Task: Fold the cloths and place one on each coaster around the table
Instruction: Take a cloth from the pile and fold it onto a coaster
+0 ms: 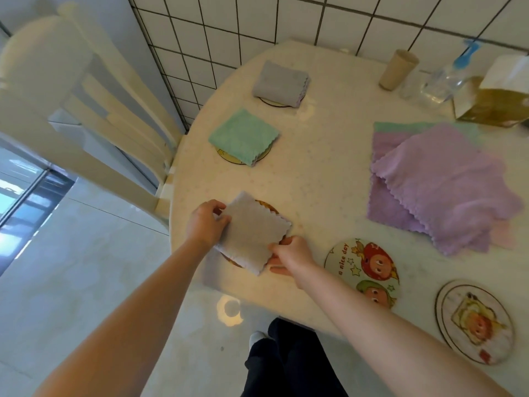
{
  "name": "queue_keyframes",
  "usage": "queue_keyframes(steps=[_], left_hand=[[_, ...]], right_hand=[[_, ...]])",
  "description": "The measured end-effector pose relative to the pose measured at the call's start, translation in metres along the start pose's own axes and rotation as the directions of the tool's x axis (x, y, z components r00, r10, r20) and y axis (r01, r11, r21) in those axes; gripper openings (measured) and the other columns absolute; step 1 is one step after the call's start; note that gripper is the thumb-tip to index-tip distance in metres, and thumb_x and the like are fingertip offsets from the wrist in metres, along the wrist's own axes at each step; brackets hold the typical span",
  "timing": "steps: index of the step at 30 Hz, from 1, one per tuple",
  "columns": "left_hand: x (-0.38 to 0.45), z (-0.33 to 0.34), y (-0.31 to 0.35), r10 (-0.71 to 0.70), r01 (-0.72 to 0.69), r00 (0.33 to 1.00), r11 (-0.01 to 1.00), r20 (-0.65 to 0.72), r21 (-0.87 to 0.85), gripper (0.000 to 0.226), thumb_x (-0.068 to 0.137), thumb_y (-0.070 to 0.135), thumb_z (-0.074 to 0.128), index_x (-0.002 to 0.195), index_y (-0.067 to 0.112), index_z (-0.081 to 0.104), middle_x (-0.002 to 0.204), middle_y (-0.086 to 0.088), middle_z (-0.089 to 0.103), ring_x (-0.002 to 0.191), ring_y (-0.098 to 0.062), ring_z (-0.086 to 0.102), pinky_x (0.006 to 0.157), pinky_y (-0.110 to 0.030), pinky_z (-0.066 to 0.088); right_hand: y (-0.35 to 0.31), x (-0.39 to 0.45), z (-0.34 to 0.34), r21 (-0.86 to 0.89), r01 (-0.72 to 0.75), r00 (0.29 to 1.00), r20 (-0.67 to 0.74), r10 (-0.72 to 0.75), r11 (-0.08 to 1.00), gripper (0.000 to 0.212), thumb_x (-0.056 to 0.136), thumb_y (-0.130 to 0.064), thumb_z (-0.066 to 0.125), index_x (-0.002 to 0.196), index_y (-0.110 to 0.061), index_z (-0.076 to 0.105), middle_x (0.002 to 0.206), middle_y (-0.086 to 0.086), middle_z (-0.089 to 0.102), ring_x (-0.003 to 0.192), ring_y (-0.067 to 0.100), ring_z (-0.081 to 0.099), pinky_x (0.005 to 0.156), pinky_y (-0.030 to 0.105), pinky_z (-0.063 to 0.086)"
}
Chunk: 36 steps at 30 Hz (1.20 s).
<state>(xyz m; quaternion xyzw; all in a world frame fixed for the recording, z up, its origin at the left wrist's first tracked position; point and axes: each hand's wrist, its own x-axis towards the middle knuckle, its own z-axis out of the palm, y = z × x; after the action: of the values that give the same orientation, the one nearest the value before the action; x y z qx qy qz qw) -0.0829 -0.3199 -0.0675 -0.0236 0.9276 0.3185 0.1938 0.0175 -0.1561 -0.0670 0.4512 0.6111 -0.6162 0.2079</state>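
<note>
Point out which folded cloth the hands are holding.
The grey-beige folded cloth nearest the table's edge, gripped by both hands; the green folded cloth and grey folded cloth lie untouched farther away.

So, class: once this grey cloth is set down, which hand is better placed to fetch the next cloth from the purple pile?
Probably the right hand: the purple pile lies on its side of the table, while the left hand is across the grey cloth.

I'm in a home dining nook: a round cream worktop (329,173) against a white tiled wall (229,32), a cream slatted chair (114,116), and a glossy tiled floor (86,267).
</note>
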Motion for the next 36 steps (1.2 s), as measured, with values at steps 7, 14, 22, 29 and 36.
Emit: queue_keyframes(steps=[7,14,22,29,36], left_hand=[[-0.017,-0.001,0.025,0.101,-0.086,0.990,0.986,-0.099,0.145,0.035,0.090,0.027,0.060,0.124,0.017,0.057,0.120,-0.006,0.054,0.114,-0.027,0.047,0.092,-0.037,0.042],[-0.046,0.050,0.104,0.290,-0.284,0.957,0.946,-0.015,0.156,0.034,0.089,0.017,0.060,0.123,0.017,0.057,0.114,-0.003,0.057,0.110,-0.024,0.050,0.089,-0.036,0.045],[-0.092,0.167,0.201,0.351,-0.360,0.933,0.914,0.082,0.188,0.038,0.091,0.019,0.056,0.128,0.018,0.053,0.125,-0.003,0.055,0.119,-0.023,0.046,0.095,-0.035,0.043],[-0.117,0.254,0.262,0.443,-0.494,0.867,0.827,0.230,0.270,0.053,0.089,0.016,0.058,0.139,0.020,0.042,0.146,0.001,0.039,0.134,-0.023,0.033,0.108,-0.034,0.033],[-0.107,0.285,0.284,0.572,-0.699,0.707,0.481,0.415,0.529,0.068,0.093,0.004,0.044,0.151,0.024,0.014,0.160,0.003,0.002,0.147,-0.021,-0.002,0.118,-0.038,0.010]], right_hand=[[0.008,-0.015,-0.061,-0.175,0.015,1.000,0.026,-0.011,0.985,0.020,0.086,-0.009,0.061,0.104,-0.007,0.055,0.102,0.014,0.066,0.092,0.024,0.067,0.080,0.036,0.058],[0.001,-0.012,-0.174,-0.415,0.212,0.960,-0.080,-0.268,0.885,0.026,0.081,-0.018,0.061,0.106,-0.014,0.059,0.101,0.004,0.064,0.095,0.023,0.063,0.085,0.038,0.054],[0.020,0.008,-0.319,-0.736,0.326,0.833,-0.074,-0.549,0.593,0.015,0.085,-0.015,0.057,0.100,-0.011,0.058,0.098,0.008,0.067,0.094,0.028,0.061,0.073,0.029,0.043],[0.040,0.033,-0.389,-0.872,0.398,0.757,0.137,-0.639,0.285,0.039,0.084,-0.037,0.065,0.107,-0.009,0.051,0.115,0.008,0.052,0.108,0.025,0.049,0.083,0.034,0.042],[0.045,0.054,-0.386,-0.939,0.329,0.729,0.188,-0.658,0.096,0.039,0.084,-0.036,0.061,0.116,-0.015,0.056,0.119,0.005,0.052,0.115,0.028,0.046,0.080,0.038,0.048]])
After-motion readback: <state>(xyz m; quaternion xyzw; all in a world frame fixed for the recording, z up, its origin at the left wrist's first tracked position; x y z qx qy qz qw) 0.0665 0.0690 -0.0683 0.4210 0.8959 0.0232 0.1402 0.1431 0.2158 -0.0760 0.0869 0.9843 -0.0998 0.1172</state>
